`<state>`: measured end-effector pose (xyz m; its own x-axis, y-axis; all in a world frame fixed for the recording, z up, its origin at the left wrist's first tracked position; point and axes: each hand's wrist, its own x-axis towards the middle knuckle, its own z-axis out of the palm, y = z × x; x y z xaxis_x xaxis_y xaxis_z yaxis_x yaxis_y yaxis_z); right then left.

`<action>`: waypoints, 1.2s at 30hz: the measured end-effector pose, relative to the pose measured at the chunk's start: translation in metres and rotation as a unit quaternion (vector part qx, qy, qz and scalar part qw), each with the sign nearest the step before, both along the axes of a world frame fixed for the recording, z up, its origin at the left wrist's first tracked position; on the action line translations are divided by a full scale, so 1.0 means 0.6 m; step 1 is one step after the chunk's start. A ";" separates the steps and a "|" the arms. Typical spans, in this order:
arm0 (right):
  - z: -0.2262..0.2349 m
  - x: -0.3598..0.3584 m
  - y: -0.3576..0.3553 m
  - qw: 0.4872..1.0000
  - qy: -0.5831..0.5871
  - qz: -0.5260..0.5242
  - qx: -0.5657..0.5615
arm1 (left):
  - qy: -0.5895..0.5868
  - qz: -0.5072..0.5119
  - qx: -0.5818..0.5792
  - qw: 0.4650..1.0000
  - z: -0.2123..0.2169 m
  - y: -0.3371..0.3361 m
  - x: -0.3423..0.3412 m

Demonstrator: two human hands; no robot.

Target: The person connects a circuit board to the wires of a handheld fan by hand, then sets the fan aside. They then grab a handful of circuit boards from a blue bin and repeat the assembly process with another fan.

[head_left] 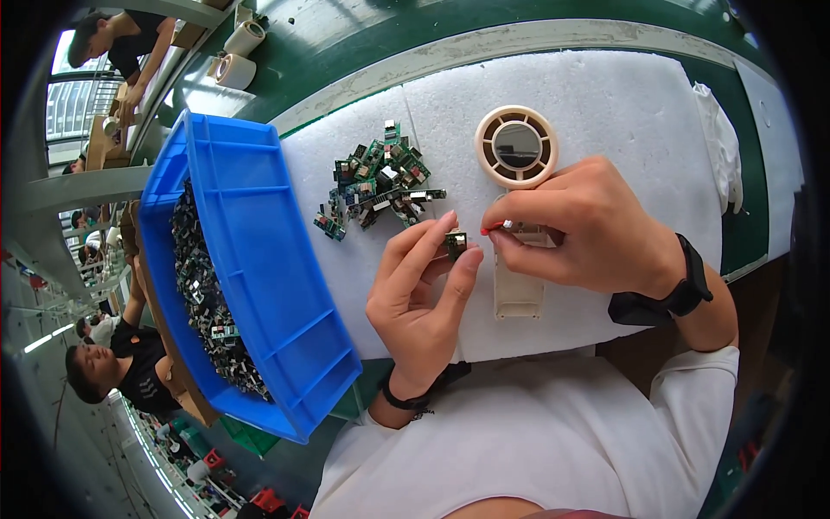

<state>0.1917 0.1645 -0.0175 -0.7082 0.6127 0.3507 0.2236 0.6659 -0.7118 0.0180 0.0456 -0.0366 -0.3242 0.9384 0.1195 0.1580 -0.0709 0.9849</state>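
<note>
Between the fingertips of my left hand is a small green circuit board, held upright. My right hand is closed in a pinch on a small white connector with a bit of red wire at its side. The two hands are a short gap apart, and the connector is not touching the board. Under my right hand lies a cream housing shaped like a handheld fan, with a round spoked head and an open handle shell. My right hand hides the part between head and handle.
A pile of circuit boards lies beyond my left hand on the white foam sheet. At left a blue bin holds many small boards. Tape rolls stand at the far left, a white cloth at right. Other people are farther left.
</note>
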 end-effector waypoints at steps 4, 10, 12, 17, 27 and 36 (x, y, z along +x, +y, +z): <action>-0.002 0.005 0.000 1.000 0.011 0.016 0.015 | -0.015 -0.001 0.024 1.000 -0.007 0.000 0.006; -0.006 0.010 -0.003 0.999 0.018 0.040 -0.006 | -0.007 -0.009 0.041 0.999 -0.006 0.001 0.011; -0.005 0.011 -0.005 0.999 0.028 0.045 -0.013 | 0.024 -0.013 0.044 0.999 -0.005 0.000 0.008; 0.001 0.014 -0.006 0.998 0.019 0.047 -0.038 | 0.055 -0.026 0.028 0.998 0.001 -0.007 0.006; 0.003 0.019 -0.007 0.999 0.019 0.035 -0.019 | 0.008 -0.028 0.061 0.998 -0.004 -0.003 0.017; 0.006 0.028 -0.005 0.999 0.017 0.049 0.004 | 0.048 -0.047 0.061 0.996 -0.006 -0.008 0.015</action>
